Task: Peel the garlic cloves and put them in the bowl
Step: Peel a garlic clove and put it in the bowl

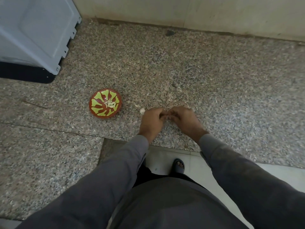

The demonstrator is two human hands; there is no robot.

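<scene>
A small red bowl (pixel 105 103) with a green pattern sits on the speckled granite counter (pixel 198 76), with several pale peeled cloves (pixel 110 104) in its middle. To its right, my left hand (pixel 151 120) and my right hand (pixel 182 119) meet fingertip to fingertip, both pinching a garlic clove (pixel 167 116) that is mostly hidden between the fingers. A whitish garlic piece (pixel 142 111) lies on the counter just left of my left hand. A thin scrap of skin (pixel 136 105) lies between it and the bowl.
A grey-white appliance (pixel 33 35) with a black base stands at the back left. A wall (pixel 198 10) runs along the back of the counter. The counter's front edge is below my wrists, with a tiled floor and a sandalled foot (pixel 178 166) beneath.
</scene>
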